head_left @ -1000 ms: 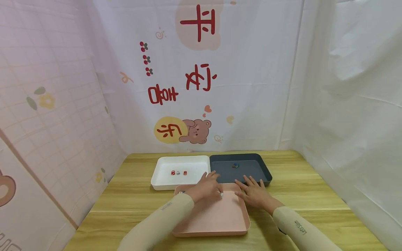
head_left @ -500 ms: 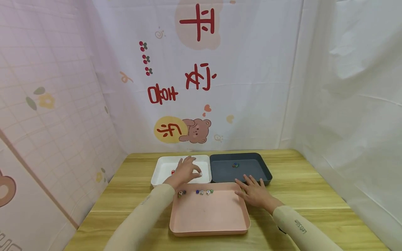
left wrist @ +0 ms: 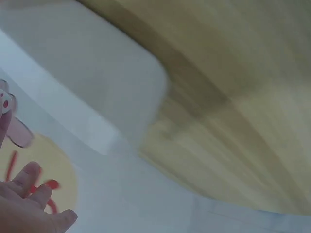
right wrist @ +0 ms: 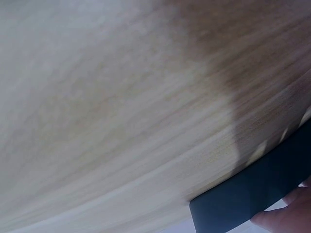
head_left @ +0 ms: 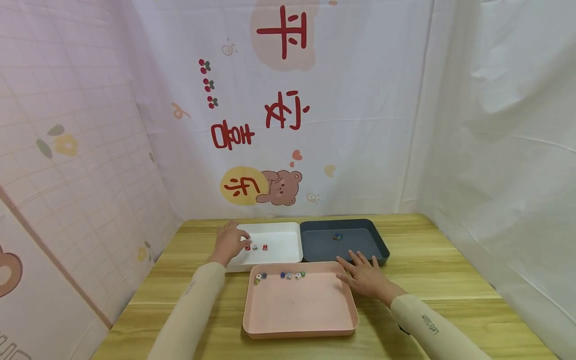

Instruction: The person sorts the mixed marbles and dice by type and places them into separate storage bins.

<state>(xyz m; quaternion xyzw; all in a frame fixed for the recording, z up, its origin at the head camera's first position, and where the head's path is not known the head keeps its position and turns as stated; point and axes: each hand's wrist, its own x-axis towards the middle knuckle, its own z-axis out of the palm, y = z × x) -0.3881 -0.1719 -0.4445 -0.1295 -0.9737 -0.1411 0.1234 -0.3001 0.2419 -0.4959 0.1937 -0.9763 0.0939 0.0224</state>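
Over the left part of the white tray [head_left: 285,240], my left hand [head_left: 228,244] pinches a small white die with red pips [left wrist: 5,103] between thumb and finger. The hand's other fingers spread away from it. Below and beside it in that tray lie a red die [head_left: 265,247], a pale die [head_left: 255,247] and another red die [head_left: 247,248]. My right hand [head_left: 365,277] rests with spread, straight fingers at the right rim of the pink tray [head_left: 301,310], close to the front wall of the dark grey tray [head_left: 315,247]. It holds nothing.
Along the pink tray's far side lie white dice [head_left: 289,275] and several small coloured round pieces, including a blue one [head_left: 282,275]. A cluster of blue and green pieces [head_left: 337,236] sits in the dark tray. All three trays stand on a wooden table [head_left: 432,280], with fabric behind.
My left hand has lifted a die from the pink tray and carried it up and left over the white tray. The right hand has stayed in place.
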